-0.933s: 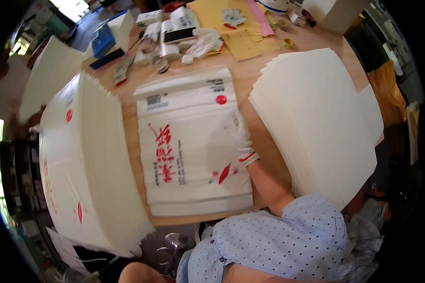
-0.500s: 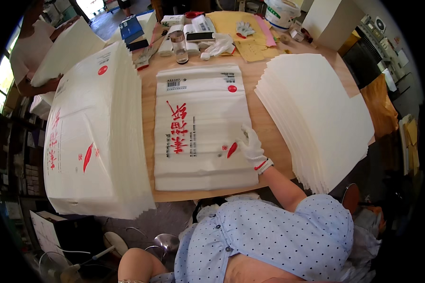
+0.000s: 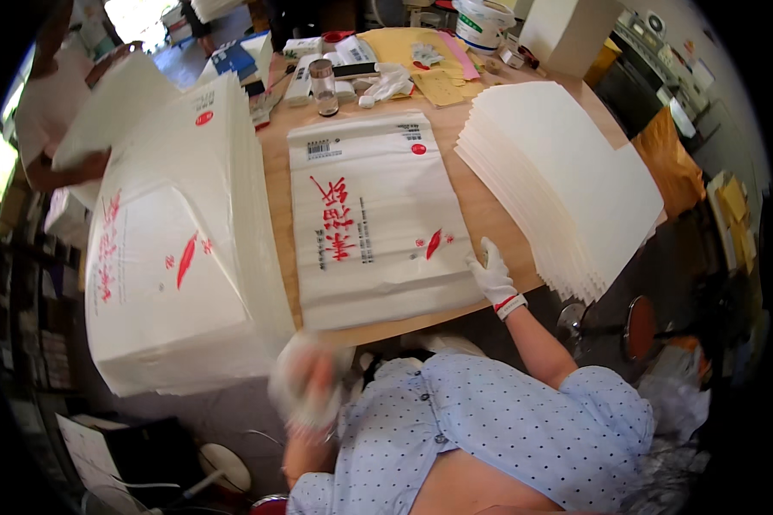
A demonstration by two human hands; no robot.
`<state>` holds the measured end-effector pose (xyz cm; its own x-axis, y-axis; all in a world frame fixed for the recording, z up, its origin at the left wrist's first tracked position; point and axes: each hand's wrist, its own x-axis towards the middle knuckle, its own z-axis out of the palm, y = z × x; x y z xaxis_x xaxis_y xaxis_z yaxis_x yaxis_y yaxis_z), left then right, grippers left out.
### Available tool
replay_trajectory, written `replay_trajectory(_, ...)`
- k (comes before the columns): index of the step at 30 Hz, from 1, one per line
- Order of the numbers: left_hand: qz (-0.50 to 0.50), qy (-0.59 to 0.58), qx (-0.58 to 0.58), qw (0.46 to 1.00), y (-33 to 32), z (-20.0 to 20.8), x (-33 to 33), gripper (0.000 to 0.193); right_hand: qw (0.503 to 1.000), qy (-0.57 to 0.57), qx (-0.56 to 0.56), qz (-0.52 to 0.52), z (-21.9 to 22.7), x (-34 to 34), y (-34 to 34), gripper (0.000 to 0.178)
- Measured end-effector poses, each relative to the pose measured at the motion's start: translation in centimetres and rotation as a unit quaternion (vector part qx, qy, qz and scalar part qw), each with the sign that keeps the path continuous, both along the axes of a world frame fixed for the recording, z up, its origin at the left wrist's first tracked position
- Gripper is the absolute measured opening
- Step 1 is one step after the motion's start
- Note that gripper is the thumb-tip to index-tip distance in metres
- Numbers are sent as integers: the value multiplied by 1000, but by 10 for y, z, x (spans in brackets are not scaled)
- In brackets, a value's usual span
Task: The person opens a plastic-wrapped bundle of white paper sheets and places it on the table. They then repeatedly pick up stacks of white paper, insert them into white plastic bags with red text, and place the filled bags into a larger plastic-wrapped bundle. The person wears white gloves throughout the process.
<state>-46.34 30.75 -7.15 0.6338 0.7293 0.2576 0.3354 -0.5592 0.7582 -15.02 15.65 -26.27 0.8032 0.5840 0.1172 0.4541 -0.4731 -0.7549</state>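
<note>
A white plastic bag (image 3: 378, 283) with red and black print lies flat before me on the table. My right hand (image 3: 493, 279), in a white glove with a red cuff, is at the bag's right edge near the front corner. Its thumb and fingers are apart and it holds nothing. My left hand (image 3: 311, 382), also in white, is in front of the table's near edge, below the bag's left corner; motion smears its fingers. To the left rises a thick pile of printed plastic bags (image 3: 146, 266). A fanned stack of white sheets (image 3: 567, 172) lies to the right.
At the table's (image 3: 276, 184) far side stand a glass tumbler (image 3: 324, 88), white packages, a dark phone (image 3: 356, 69), yellow papers (image 3: 442, 88) and a white bucket (image 3: 483, 24). A person (image 3: 56, 112) handles a large sheet beyond the left pile. A round stool (image 3: 640, 328) stands at right.
My left hand has come into view at the table's front edge. My right hand has shifted from the bag's printed face to its right edge. The whole view has tilted slightly.
</note>
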Motion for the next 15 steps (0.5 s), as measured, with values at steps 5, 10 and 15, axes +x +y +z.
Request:
replay_trajectory(5, 242, 227, 61, 941, 52, -200, -9, 55, 987, 156, -35, -3, 8, 1, 20, 60)
replay_trajectory(10, 230, 265, -42, 935, 46, -198, -7, 63, 987, 99, -122, 42, 13, 16, 22, 55)
replay_trajectory(15, 76, 176, 233, 953, 15, -197, 30, 56, 941, -213, -227, 134, 66, -26, 53, 47)
